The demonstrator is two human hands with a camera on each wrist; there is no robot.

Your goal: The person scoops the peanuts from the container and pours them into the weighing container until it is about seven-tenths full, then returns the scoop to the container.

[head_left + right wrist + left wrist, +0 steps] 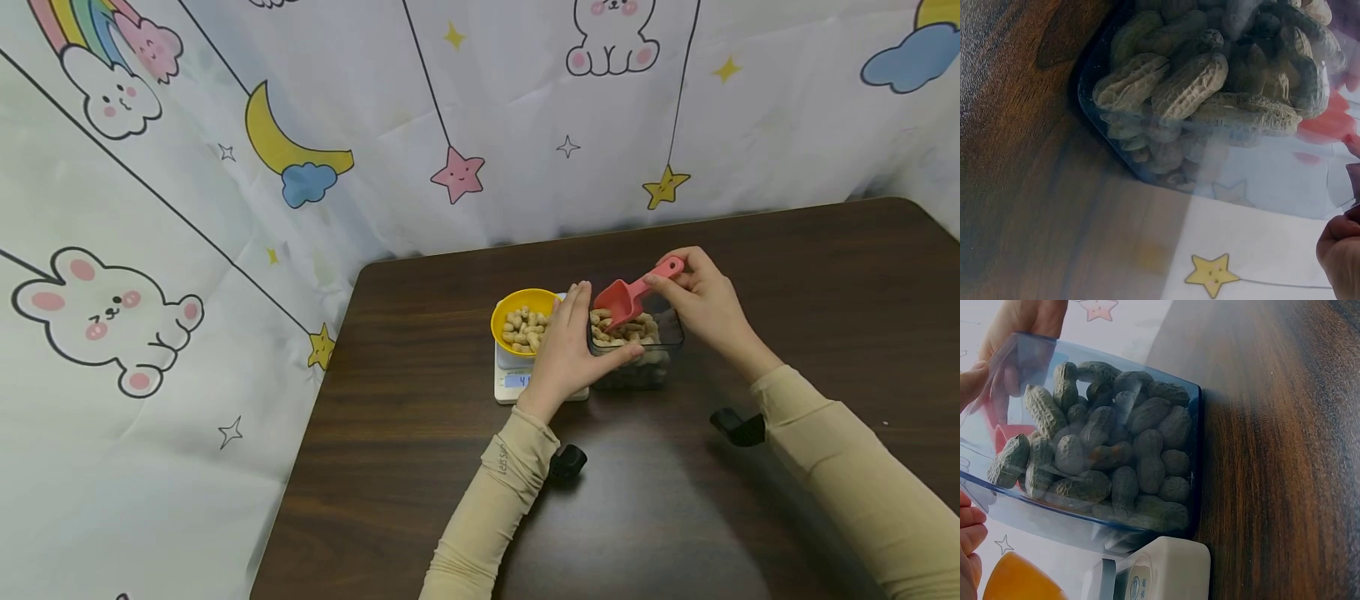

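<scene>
A clear plastic container (671,333) of unshelled peanuts (1110,456) stands on the table. My left hand (566,350) lies along its left side with straight fingers, the thumb stretched across the near rim. In my right hand (705,300) I hold the handle of a pink scoop (618,302), its bowl tilted down at the peanuts inside the container. Left of the container, a yellow bowl (498,321) with peanuts sits on a white kitchen scale (504,390). The scale's display is lit, partly hidden by my left hand. Through the container wall, the right wrist view shows peanuts (1191,84) close up.
The dark wooden table (420,433) reaches back to a white curtain (510,108) printed with cartoon figures. Black straps (567,462) show at both wrists. The scale stands close beside the container.
</scene>
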